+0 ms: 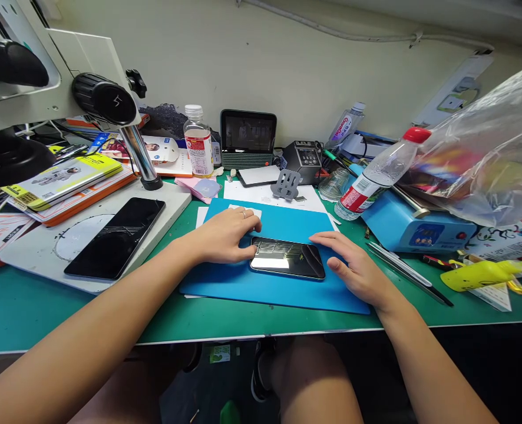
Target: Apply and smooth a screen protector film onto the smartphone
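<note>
A phone (287,258) with a dark, reflective screen lies face up on a blue mat (261,290). My left hand (232,235) rests at the phone's left end, its thumb at the edge and its fingers bent but apart, with nothing held. To the right of the phone is my right hand (352,262), fingers spread, the index finger reaching over the mat near the upper right corner of the phone. A second, larger black phone (116,238) lies on the grey microscope base (172,206) at the left.
A microscope post (139,154) rises at the left beside stacked boxes (66,179). Behind the mat are a bottle (198,147), a small screen (248,132) and a grey bracket (286,184). Rightward are a red-capped bottle (376,182), tweezers (409,272) and a yellow bottle (479,275).
</note>
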A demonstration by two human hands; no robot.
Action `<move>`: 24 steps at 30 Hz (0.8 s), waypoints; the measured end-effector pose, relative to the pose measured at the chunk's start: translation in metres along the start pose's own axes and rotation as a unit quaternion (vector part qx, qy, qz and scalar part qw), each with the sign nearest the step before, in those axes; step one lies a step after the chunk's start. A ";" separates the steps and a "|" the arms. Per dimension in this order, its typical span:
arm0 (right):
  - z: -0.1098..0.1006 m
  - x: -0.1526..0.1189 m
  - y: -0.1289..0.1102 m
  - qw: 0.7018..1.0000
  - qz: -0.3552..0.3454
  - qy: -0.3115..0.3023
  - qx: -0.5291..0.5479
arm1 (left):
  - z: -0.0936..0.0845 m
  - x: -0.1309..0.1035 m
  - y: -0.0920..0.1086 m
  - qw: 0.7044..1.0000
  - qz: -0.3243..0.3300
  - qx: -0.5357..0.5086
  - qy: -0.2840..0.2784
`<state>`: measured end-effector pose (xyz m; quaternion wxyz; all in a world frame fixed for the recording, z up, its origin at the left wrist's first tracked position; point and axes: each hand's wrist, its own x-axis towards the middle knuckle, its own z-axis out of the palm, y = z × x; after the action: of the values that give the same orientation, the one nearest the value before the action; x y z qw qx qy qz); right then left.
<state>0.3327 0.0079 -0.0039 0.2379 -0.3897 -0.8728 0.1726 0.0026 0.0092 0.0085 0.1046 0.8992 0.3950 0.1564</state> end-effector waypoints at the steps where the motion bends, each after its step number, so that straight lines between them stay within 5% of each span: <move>1: 0.000 0.000 0.000 1.000 -0.002 0.001 0.004 | 0.000 0.000 0.000 1.000 -0.001 -0.003 -0.002; 9: 0.002 0.001 0.000 1.000 -0.008 0.022 0.008 | -0.001 0.002 -0.003 0.999 -0.040 0.005 0.031; 18: 0.000 0.084 -0.037 0.976 -0.175 -0.125 -0.026 | 0.000 0.005 -0.016 0.992 -0.087 0.011 0.090; 24: 0.019 0.098 -0.023 0.970 -0.215 -0.109 -0.017 | -0.001 0.005 -0.014 0.995 -0.071 -0.034 0.054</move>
<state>0.2512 0.0662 0.0187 0.1657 -0.1762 -0.9595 0.1442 -0.0037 0.0223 0.0063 0.1240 0.8551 0.4573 0.2105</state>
